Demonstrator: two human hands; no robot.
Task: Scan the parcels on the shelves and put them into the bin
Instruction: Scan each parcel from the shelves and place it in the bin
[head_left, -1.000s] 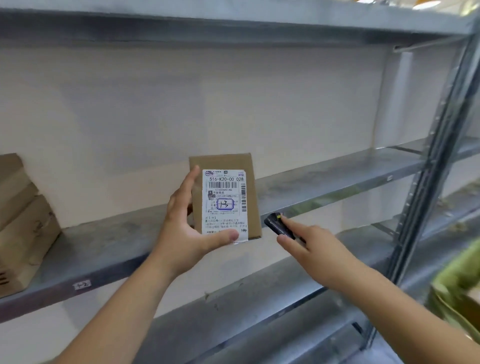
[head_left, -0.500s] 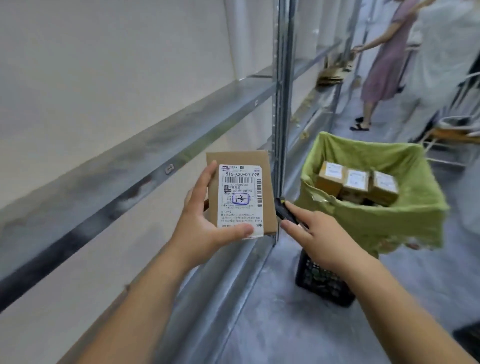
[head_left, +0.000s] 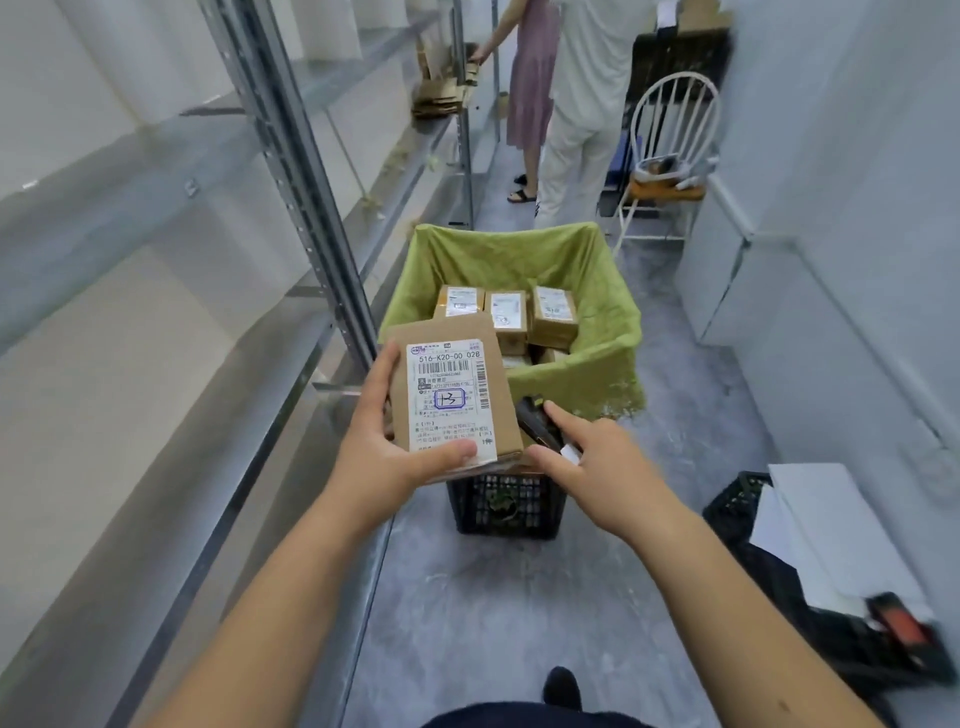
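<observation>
Parcel in the left hand, label up toward the camera: thumb laid across the label's lower edge, fingers curled round the left side, so a firm pinch-grip on the cardboard. Held in the air just short of the bin, overlapping its near left corner in the view, not yet over the opening. Right hand wrapped round a small black scanner, index finger stretched along its top, nose of the device just beside the parcel's right edge; whether touching or a hair apart, impossible to tell. Bin lined with green cloth, seated on a black crate, several boxed parcels already lying inside with labels up. Shelves running along the left. By the look of it, the step in hand: carrying over to the bin, scan most likely done or being finished on the way, though no beam or light visible to settle that. Next move, as a judgement: a short reach forward and slightly right to bring the parcel above the cloth rim, then a lowering into the free space at the near side and an opening of thumb and fingers. Scanner to be kept clear of the rim meanwhile.
</observation>
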